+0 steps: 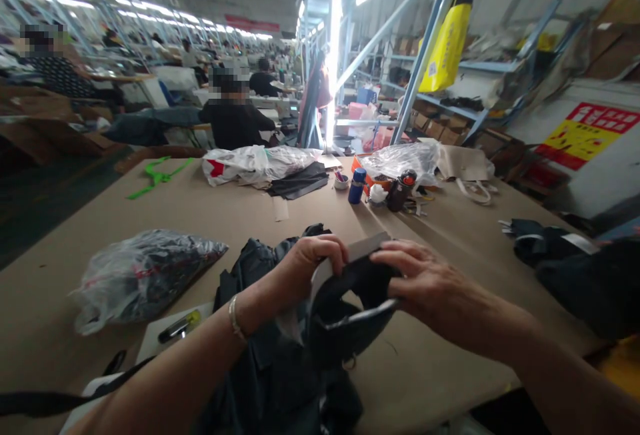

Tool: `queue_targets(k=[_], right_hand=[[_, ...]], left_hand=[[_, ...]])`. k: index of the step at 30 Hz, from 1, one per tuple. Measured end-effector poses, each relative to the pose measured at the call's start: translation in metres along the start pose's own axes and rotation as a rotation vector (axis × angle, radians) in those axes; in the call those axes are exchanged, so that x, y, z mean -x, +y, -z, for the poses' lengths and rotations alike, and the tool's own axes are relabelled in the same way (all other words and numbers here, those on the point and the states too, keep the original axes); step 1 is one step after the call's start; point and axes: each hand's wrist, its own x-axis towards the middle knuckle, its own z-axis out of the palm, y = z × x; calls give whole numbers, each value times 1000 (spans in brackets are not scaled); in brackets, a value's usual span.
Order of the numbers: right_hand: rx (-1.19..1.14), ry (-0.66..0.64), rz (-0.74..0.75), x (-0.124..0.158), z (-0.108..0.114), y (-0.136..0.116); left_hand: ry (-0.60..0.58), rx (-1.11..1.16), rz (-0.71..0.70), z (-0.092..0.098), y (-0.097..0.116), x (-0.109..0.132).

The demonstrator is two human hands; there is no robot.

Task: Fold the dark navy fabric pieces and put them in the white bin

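Above the table, both my hands hold the rim of a dark fabric piece (pixel 345 341) that forms an open loop. A whitish strip (pixel 367 246) runs along its far edge; I cannot tell whether it is paper or lining. My left hand (pixel 305 271) is closed over the strip's left end, fingers curled across the top. At the other side, my right hand (pixel 425 281) pinches the rim between thumb and fingers. A small metal ring (pixel 350 362) hangs below the loop. Dark garments (pixel 260 348) lie heaped under and left of my hands.
To the left are a clear plastic bag (pixel 145 275) of dark cloth and a yellow-black tool (pixel 180 326). Behind stand a blue bottle (pixel 357 186), a dark bottle (pixel 401 190) and a small white cup (pixel 341 183). More dark garments (pixel 590 275) lie right. People sit farther back.
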Motion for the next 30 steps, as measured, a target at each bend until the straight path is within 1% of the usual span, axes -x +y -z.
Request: queue_targets(k=[1,2,3,4,5,6,7,9,11,12,14,15,16,17,18,19,21,22,23,25,27,28,30], right_hand=[[-76,53,2,-5,-1,2],[-180,73,-4,-10,-4,5],[-312,57,-19,-13,-9,9],[-459,23,-54,-13,-14,14],[-591,4,-123,-11,-20,20],[-688,15,-221,-6,-26,28],[-736,58,-333,2,-31,39],[-684,187,-538,27,-36,67],[-482,267,-696,61,-38,106],[-352,282,-770,77,-39,127],[-92,314,-889,101,-46,163],[3,328,-911,106,-53,175],[50,337,-908,105,-63,182],[35,330,-882,97,-76,182],[-47,297,-844,82,-92,178],[-166,247,-804,62,-111,169],[-471,97,-726,11,-153,144],[-535,50,-689,-16,-175,131],[-565,34,-683,-41,-197,120],[-597,24,-717,-83,-235,106],[-608,41,-781,-109,-260,101],[-613,50,-806,-115,-268,101],[-626,63,-824,-118,-270,103]], left_hand=[[-38,236,26,-6,2,-3],[-72,428,54,-12,4,-6],[-79,567,92,-17,4,-9],[-51,660,143,-21,2,-11],[5,716,206,-23,-2,-13],[84,749,280,-24,-8,-12],[181,761,354,-23,-17,-10],[384,712,483,-17,-39,2],[527,584,594,-9,-66,22],[570,521,648,-6,-80,33],[589,447,737,-7,-105,55],[574,433,768,-11,-115,65],[553,424,793,-16,-123,73],[529,415,817,-23,-129,79],[505,403,839,-30,-134,84],[486,387,859,-36,-137,88],[467,353,886,-46,-141,92],[465,339,893,-49,-142,93],[464,332,895,-50,-143,95],[477,337,904,-49,-144,98],[492,345,915,-47,-144,101],[495,348,921,-45,-143,103],[495,348,930,-43,-141,105]])
